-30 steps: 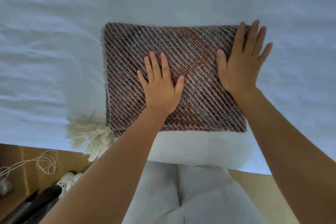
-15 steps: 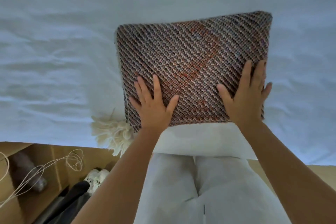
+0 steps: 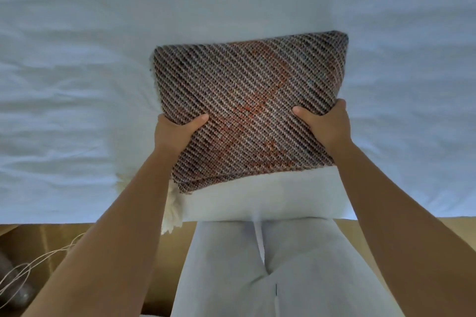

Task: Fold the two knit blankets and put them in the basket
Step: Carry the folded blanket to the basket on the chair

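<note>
Folded blanket (image 3: 247, 100) now tilted up off the bed (image 3: 77, 59), long axis sideways.

left hand (image 3: 177, 132): thumb on top, grips blanket (image 3: 247, 85) edge | right hand (image 3: 326, 127): same | both arms outstretched

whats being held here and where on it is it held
The folded knit blanket. The left hand pinches its left edge and the right hand its right edge, both toward the near end, thumbs on top.
</note>
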`<move>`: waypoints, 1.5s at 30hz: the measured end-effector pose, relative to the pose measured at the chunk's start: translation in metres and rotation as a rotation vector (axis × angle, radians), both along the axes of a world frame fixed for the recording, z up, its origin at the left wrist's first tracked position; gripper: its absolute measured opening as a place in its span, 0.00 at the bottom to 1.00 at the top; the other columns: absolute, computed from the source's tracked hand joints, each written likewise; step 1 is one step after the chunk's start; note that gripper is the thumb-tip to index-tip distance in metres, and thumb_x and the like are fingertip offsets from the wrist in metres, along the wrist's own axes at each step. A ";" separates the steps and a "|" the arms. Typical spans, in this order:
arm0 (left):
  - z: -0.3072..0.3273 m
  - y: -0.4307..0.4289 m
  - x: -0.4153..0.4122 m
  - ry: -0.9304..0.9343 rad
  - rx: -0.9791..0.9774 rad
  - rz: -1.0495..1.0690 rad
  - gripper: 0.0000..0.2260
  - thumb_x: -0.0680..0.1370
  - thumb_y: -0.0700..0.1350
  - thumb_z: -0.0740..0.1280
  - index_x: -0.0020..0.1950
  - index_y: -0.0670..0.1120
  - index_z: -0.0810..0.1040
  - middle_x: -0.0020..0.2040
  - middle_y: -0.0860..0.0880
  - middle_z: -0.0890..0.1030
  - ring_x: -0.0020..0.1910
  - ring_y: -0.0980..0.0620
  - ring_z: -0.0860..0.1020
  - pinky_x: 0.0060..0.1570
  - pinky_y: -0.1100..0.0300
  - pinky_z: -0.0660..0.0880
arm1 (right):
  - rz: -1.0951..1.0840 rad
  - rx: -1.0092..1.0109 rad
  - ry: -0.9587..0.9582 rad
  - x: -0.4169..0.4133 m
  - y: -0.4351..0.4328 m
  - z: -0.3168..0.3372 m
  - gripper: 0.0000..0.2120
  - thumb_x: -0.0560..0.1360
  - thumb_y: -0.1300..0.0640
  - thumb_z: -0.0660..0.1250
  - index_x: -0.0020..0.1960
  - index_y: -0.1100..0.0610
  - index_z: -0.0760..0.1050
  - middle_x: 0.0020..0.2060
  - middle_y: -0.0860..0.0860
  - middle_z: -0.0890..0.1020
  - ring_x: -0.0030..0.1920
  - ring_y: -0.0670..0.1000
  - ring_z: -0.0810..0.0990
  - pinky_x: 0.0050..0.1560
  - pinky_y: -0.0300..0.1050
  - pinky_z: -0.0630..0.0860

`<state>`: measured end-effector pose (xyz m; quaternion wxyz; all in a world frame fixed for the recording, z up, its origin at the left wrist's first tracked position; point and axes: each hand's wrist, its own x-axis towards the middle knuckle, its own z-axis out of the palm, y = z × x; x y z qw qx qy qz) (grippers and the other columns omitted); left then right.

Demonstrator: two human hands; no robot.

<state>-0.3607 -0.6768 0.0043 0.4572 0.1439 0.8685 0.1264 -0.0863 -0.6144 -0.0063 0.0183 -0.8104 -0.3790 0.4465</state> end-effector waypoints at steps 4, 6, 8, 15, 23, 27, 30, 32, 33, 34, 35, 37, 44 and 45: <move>0.016 0.001 0.002 -0.158 0.062 0.072 0.33 0.66 0.52 0.76 0.67 0.42 0.71 0.65 0.44 0.76 0.61 0.44 0.75 0.63 0.50 0.72 | -0.092 0.047 0.103 0.002 -0.008 0.009 0.40 0.64 0.40 0.74 0.68 0.58 0.66 0.63 0.54 0.75 0.62 0.56 0.75 0.64 0.54 0.72; 0.027 -0.002 0.008 -0.176 0.093 0.075 0.32 0.66 0.52 0.76 0.67 0.42 0.72 0.63 0.45 0.77 0.59 0.45 0.77 0.62 0.49 0.73 | -0.127 0.102 0.097 -0.001 -0.022 0.021 0.39 0.64 0.41 0.74 0.67 0.58 0.67 0.62 0.54 0.76 0.61 0.56 0.76 0.64 0.55 0.72; 0.045 -0.006 0.015 -0.206 0.123 0.035 0.31 0.66 0.51 0.77 0.66 0.42 0.73 0.61 0.45 0.79 0.58 0.45 0.78 0.61 0.49 0.74 | -0.170 0.153 0.086 -0.003 -0.040 0.040 0.37 0.63 0.40 0.74 0.66 0.57 0.69 0.61 0.53 0.78 0.59 0.56 0.77 0.62 0.55 0.73; 0.145 -0.041 0.052 -0.384 0.093 -0.237 0.27 0.69 0.49 0.75 0.64 0.42 0.73 0.53 0.46 0.80 0.50 0.45 0.79 0.55 0.50 0.75 | -0.466 0.230 0.112 0.031 -0.154 0.138 0.33 0.62 0.41 0.74 0.62 0.56 0.74 0.55 0.51 0.81 0.53 0.54 0.80 0.58 0.53 0.76; 0.216 -0.104 0.174 -0.568 0.058 -0.662 0.26 0.69 0.50 0.74 0.63 0.43 0.74 0.53 0.46 0.81 0.50 0.45 0.80 0.55 0.51 0.74 | -0.957 0.333 0.085 0.120 -0.328 0.225 0.21 0.69 0.39 0.69 0.49 0.55 0.78 0.41 0.50 0.82 0.44 0.54 0.82 0.48 0.49 0.78; 0.234 -0.136 0.262 -0.578 0.078 -0.917 0.27 0.71 0.56 0.71 0.65 0.44 0.74 0.53 0.46 0.81 0.49 0.46 0.80 0.56 0.50 0.74 | -1.144 0.410 0.068 0.163 -0.412 0.247 0.20 0.73 0.38 0.62 0.41 0.55 0.77 0.37 0.52 0.82 0.40 0.53 0.82 0.42 0.46 0.78; 0.239 -0.174 0.333 -0.607 0.055 -1.062 0.25 0.71 0.55 0.71 0.63 0.45 0.74 0.48 0.48 0.81 0.46 0.47 0.80 0.51 0.52 0.73 | -1.297 0.460 0.066 0.198 -0.481 0.249 0.19 0.73 0.39 0.64 0.44 0.55 0.78 0.39 0.53 0.84 0.40 0.54 0.83 0.46 0.53 0.81; 0.240 -0.202 0.379 -0.628 0.024 -1.153 0.23 0.71 0.54 0.72 0.62 0.44 0.75 0.49 0.46 0.82 0.47 0.45 0.81 0.51 0.51 0.74 | -1.417 0.497 0.065 0.219 -0.523 0.247 0.19 0.72 0.40 0.65 0.47 0.55 0.78 0.40 0.53 0.84 0.41 0.55 0.83 0.48 0.55 0.81; 0.241 -0.215 0.401 -0.637 0.019 -1.200 0.22 0.70 0.53 0.72 0.61 0.45 0.75 0.50 0.46 0.82 0.48 0.44 0.81 0.51 0.51 0.75 | -1.476 0.513 0.064 0.228 -0.540 0.247 0.18 0.72 0.40 0.66 0.48 0.56 0.78 0.41 0.53 0.84 0.42 0.55 0.83 0.49 0.55 0.81; 0.243 -0.228 0.422 -0.647 0.019 -1.244 0.21 0.71 0.52 0.72 0.60 0.45 0.76 0.50 0.45 0.82 0.48 0.44 0.81 0.50 0.51 0.75 | -1.534 0.532 0.066 0.235 -0.556 0.247 0.19 0.72 0.41 0.66 0.50 0.56 0.78 0.42 0.53 0.84 0.42 0.55 0.83 0.50 0.55 0.80; 0.245 -0.239 0.443 -0.659 0.020 -1.290 0.19 0.71 0.51 0.72 0.59 0.46 0.76 0.50 0.46 0.83 0.48 0.45 0.81 0.48 0.53 0.76 | -1.589 0.556 0.071 0.242 -0.571 0.247 0.19 0.73 0.42 0.66 0.51 0.57 0.78 0.42 0.54 0.84 0.43 0.55 0.83 0.50 0.55 0.80; 0.247 -0.261 0.483 -0.676 0.014 -1.388 0.15 0.72 0.50 0.72 0.56 0.48 0.76 0.49 0.48 0.83 0.47 0.46 0.81 0.45 0.55 0.75 | -1.700 0.591 0.074 0.255 -0.595 0.245 0.18 0.74 0.44 0.66 0.53 0.58 0.77 0.43 0.54 0.84 0.43 0.55 0.83 0.48 0.51 0.80; 0.230 -0.303 0.614 -0.660 0.016 -1.654 0.09 0.75 0.50 0.68 0.53 0.50 0.76 0.48 0.52 0.82 0.48 0.49 0.80 0.50 0.54 0.74 | -1.967 0.644 0.010 0.318 -0.634 0.226 0.16 0.74 0.46 0.67 0.53 0.58 0.78 0.42 0.53 0.84 0.42 0.52 0.82 0.41 0.43 0.77; 0.227 -0.308 0.635 -0.653 0.017 -1.682 0.07 0.75 0.50 0.69 0.51 0.50 0.77 0.47 0.51 0.82 0.47 0.49 0.80 0.50 0.54 0.75 | -1.982 0.642 -0.003 0.335 -0.636 0.224 0.17 0.74 0.45 0.66 0.53 0.58 0.78 0.43 0.53 0.84 0.42 0.52 0.83 0.42 0.43 0.77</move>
